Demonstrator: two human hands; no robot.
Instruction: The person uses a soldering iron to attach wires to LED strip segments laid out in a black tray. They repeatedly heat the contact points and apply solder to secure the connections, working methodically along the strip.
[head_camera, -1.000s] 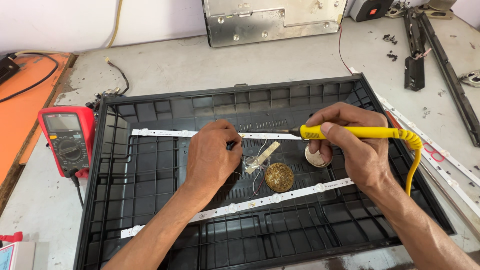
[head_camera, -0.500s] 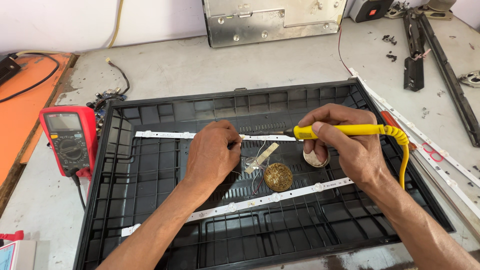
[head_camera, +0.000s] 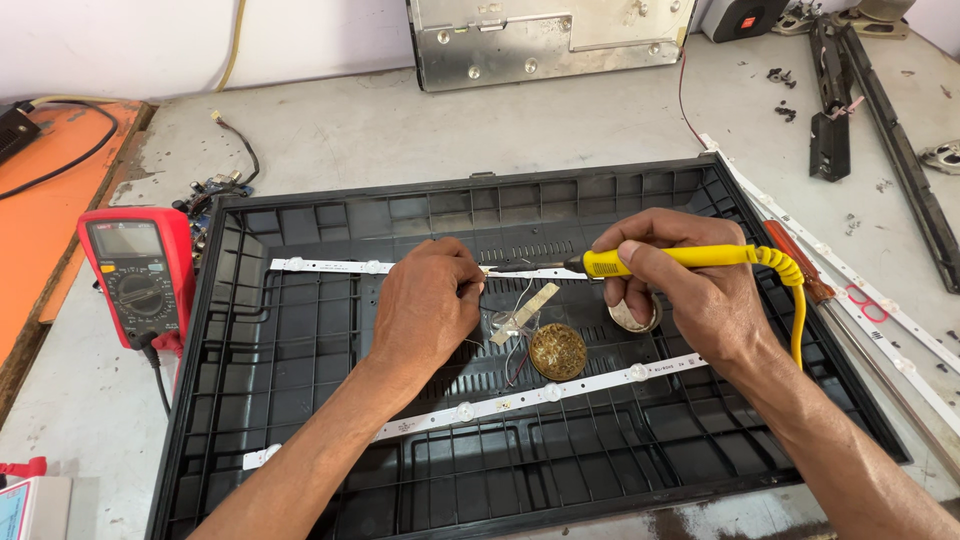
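Note:
A black ribbed plastic panel (head_camera: 300, 440) lies flat on the bench with two white light strips across it, an upper strip (head_camera: 330, 266) and a lower strip (head_camera: 520, 400). My right hand (head_camera: 690, 290) grips a yellow soldering iron (head_camera: 680, 258), its tip pointing left at the upper strip next to my left hand. My left hand (head_camera: 425, 305) rests on the panel, fingers pinched at the strip near a thin wire. A round tin of brass wool (head_camera: 558, 350) and a small round tin (head_camera: 640, 318) sit between the strips.
A red multimeter (head_camera: 140, 275) stands left of the panel. An orange board (head_camera: 40, 230) lies at the far left. A metal chassis (head_camera: 540, 40) sits at the back. More white strips (head_camera: 880, 320), a red-handled screwdriver (head_camera: 795, 265) and black bars (head_camera: 900, 150) lie to the right.
My right hand has brought the soldering iron left, so its tip now sits closer to my left fingers on the upper strip. My left hand stays put.

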